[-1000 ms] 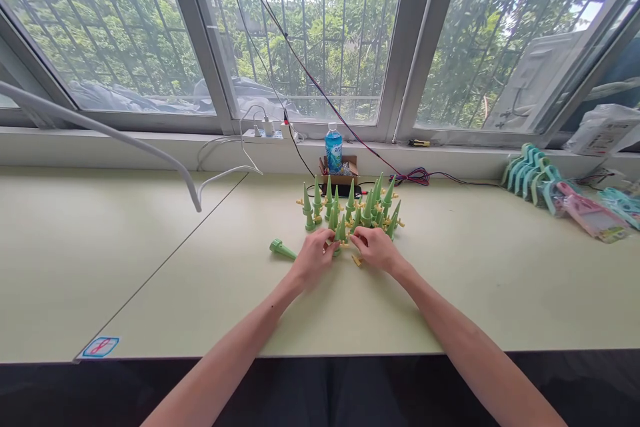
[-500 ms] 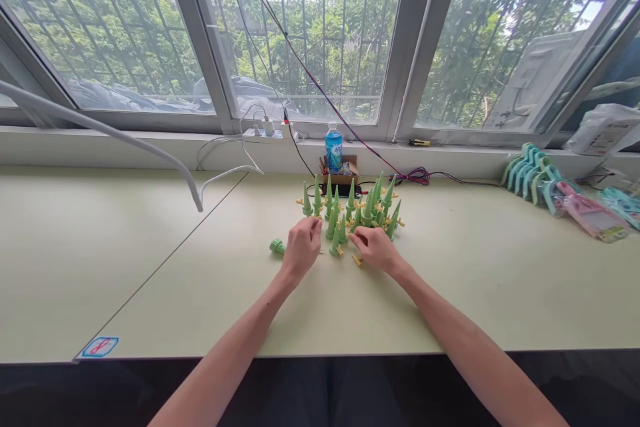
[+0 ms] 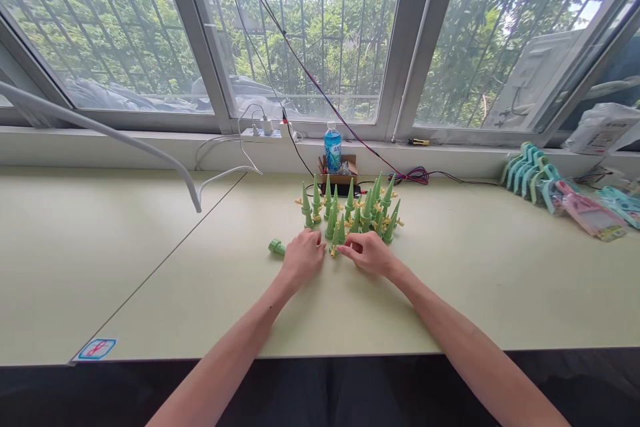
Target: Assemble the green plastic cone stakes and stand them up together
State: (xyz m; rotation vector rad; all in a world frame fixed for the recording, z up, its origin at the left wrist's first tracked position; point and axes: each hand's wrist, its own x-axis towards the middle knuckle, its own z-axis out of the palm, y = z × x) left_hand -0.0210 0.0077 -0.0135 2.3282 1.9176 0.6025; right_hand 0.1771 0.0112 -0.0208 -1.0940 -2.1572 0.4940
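Several green cone-shaped spikes (image 3: 367, 208) with small yellow fittings stand upright in a cluster on the pale green table (image 3: 150, 267). My left hand (image 3: 301, 257) rests with curled fingers on the table just in front of the cluster's left side. A green spike lying on its side (image 3: 276, 247) pokes out from behind that hand. My right hand (image 3: 369, 254) sits to the right, its fingers pinched on a small yellow fitting (image 3: 333, 251) at the base of the nearest spike (image 3: 340, 232).
A blue-labelled water bottle (image 3: 333, 149) and a small cardboard box (image 3: 340, 170) stand behind the cluster by the window sill. Cables (image 3: 415, 177) run along the back. Teal and pink packaged items (image 3: 560, 190) lie at the right. A white tube (image 3: 100, 133) arcs over the left.
My left hand drew back from the cluster's left side and settled on the table. My right hand shifted left toward the nearest spike, and the loose yellow piece by it is hidden now.
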